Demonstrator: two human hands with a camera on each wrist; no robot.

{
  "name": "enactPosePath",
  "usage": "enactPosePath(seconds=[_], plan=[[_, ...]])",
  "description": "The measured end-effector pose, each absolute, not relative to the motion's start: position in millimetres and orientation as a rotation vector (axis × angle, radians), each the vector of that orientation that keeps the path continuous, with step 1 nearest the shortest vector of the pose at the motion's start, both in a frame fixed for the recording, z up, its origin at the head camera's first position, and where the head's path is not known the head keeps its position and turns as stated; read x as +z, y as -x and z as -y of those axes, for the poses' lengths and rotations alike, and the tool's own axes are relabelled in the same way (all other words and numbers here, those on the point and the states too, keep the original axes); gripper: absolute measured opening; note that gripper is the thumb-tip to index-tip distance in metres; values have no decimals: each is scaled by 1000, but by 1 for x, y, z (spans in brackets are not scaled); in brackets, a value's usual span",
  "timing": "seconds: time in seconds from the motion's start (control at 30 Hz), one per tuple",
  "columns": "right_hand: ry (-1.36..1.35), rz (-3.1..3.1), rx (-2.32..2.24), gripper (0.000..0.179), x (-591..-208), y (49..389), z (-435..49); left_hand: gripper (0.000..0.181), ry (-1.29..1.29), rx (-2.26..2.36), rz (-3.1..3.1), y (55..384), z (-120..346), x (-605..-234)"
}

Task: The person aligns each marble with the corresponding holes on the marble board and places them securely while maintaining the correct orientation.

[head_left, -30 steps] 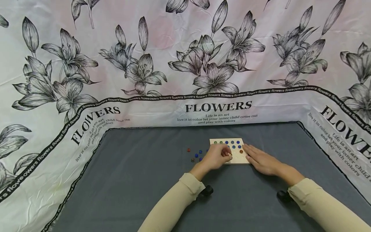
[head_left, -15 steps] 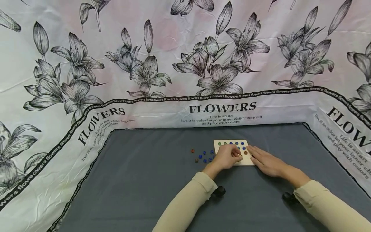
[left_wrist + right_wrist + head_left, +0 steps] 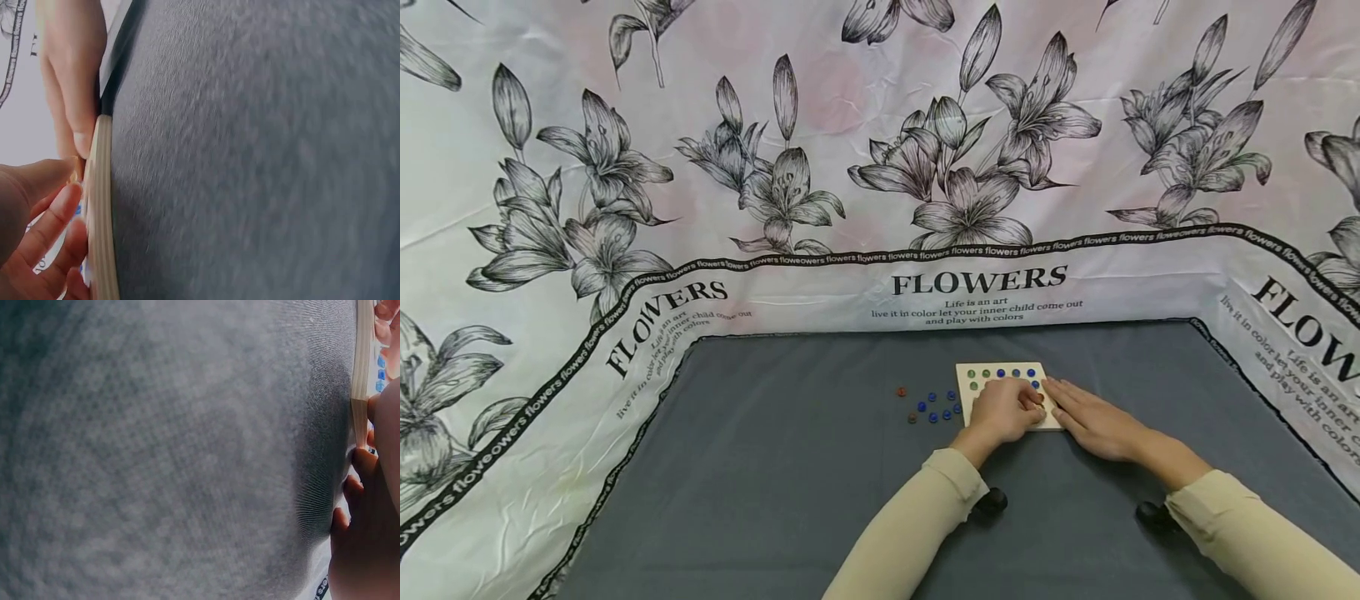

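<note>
A pale wooden board (image 3: 967, 402) lies on the grey cloth, with green and blue round pieces (image 3: 1001, 373) in rows along its far side. Over its near right part, my left hand (image 3: 1003, 412) pinches a small amber piece (image 3: 76, 167) between thumb and forefinger, right at the board's top. The other fingers curl loosely beside it in the left wrist view. My right hand (image 3: 1097, 423) rests its extended fingers along the board's right edge; the right wrist view has those fingers at the board's corner (image 3: 359, 419). My left hand hides the middle of the board.
Left of the board lie several loose blue pieces (image 3: 933, 417), with a red piece (image 3: 902, 392) and a brown piece (image 3: 913, 418). Dark wrist cameras (image 3: 992, 502) hang below both cuffs. A white flower-printed cloth (image 3: 820, 287) rises behind the grey surface.
My left hand has moved rightward over the board, toward its right edge, still pinching. The right hand keeps its place at the board. The whole head view has shifted slightly.
</note>
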State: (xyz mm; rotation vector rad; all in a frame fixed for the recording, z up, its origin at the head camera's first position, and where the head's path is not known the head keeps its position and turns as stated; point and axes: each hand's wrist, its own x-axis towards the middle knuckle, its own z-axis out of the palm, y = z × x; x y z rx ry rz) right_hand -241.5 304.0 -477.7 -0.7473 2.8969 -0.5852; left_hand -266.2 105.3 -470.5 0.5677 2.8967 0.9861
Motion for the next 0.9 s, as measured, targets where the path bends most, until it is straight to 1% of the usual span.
enactPosePath(seconds=[0.23,0.43,0.77,0.9], plan=[[785,-2935,-577,57,-485,244,-308,4,-507,828,-2985,262,-114,-472],[856,-2977,-562,55,-487,245,-309,4,-476,819,-2998,262,-116,-471],[832,-2948,-577,55,-486,247,-308,19,-575,988,-2877,262,-103,-465],[804,-2931,-594,57,-485,246,-307,27,-635,950,-2835,260,-91,-459]])
